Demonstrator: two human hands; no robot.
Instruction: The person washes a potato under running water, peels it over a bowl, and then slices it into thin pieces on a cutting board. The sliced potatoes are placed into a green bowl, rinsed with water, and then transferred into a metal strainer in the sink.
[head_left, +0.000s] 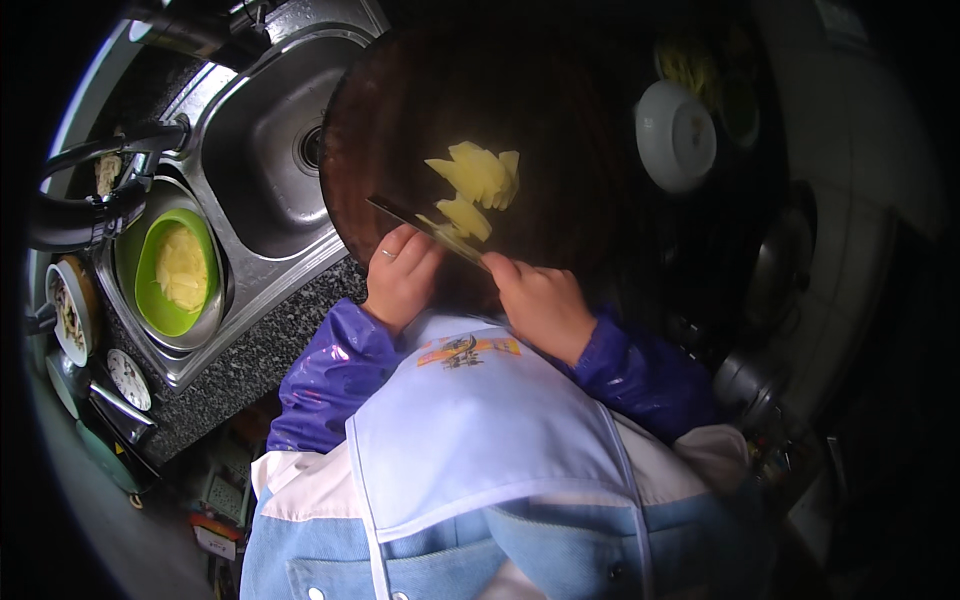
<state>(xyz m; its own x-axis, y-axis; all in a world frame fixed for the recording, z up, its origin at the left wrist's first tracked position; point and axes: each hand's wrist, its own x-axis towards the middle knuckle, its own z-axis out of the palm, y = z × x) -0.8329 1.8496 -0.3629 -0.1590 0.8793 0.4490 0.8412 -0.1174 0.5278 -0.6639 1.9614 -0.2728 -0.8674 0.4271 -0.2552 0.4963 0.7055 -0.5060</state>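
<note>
A knife (405, 216) is gripped in my right hand (541, 301), its blade slanting up and left over a round, dark wooden cutting board (352, 172). Just on the near side of the blade, my left hand (406, 271) rests with curled fingers; a ring is on one finger. Whatever may lie beneath those fingers is hidden. Beyond the blade are thin pale-yellow slices, apparently potato: a small group (463, 217) close to the knife and a larger fanned pile (476, 174) farther away. Some slices by the blade are partly covered by it.
Left of the board is a steel sink (262, 142) with a black faucet (112, 150). A green basket (150, 289) with yellow slices sits in a metal bowl (217, 315) in the smaller basin. A white bowl (675, 136) stands upside down at the right, near a dim dish of yellow pieces (686, 71).
</note>
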